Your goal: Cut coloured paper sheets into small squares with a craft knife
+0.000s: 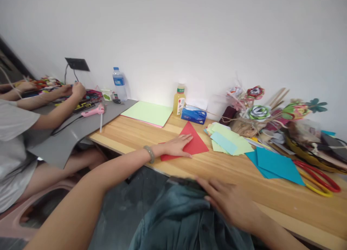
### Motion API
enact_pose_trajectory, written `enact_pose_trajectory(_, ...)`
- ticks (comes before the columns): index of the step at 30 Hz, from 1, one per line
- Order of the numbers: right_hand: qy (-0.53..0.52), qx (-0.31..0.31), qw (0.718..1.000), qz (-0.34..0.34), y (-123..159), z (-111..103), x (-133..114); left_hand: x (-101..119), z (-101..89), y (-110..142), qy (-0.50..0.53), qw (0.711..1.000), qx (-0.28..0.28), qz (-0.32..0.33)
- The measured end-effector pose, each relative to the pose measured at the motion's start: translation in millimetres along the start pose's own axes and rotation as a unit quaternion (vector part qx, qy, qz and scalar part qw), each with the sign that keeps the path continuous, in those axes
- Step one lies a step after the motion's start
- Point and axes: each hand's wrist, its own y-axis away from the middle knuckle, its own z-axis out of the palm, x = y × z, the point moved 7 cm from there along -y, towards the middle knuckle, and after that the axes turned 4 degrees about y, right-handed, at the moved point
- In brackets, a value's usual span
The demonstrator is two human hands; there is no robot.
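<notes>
A red sheet of paper [195, 145], folded into a triangle, lies on the wooden table [130, 138] in front of me. My left hand [177, 145] rests flat on it with the fingers stretched out. Lower down, my right hand [230, 201] hovers over my lap near the table's front edge. Its fingers are extended, slightly blurred, and I see nothing held in them. To the right of the red paper lies a pile of pale green and light blue paper pieces [230, 138].
Pale green sheets [149, 112], a juice bottle [179, 101] and a blue tissue pack [193, 114] stand along the wall. Blue paper [279, 165], red-handled scissors [317, 176] and paper flowers [257, 112] lie right. Leftward, a co-worker's hand [78, 90] is beyond a pink glue gun [93, 110].
</notes>
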Motion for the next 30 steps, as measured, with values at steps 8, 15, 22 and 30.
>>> enact_pose_trajectory(8,0.102,0.046,0.930,0.349,99.2,15.9,111.5,0.8,-5.5,-9.7,0.014,0.999,0.013,-0.042)
enact_pose_trajectory(15,0.123,0.126,0.938,0.298,81.6,-5.4,105.2,1.3,-6.4,-24.2,0.011,0.997,0.002,-0.083)
enact_pose_trajectory(22,-0.233,0.200,0.901,0.306,38.5,-6.4,100.1,67.5,-23.7,-9.0,-0.047,0.997,0.054,0.002)
enact_pose_trajectory(30,-0.481,0.126,0.842,0.209,30.5,-31.9,69.2,180.9,0.5,50.8,-0.321,0.883,0.176,0.295)
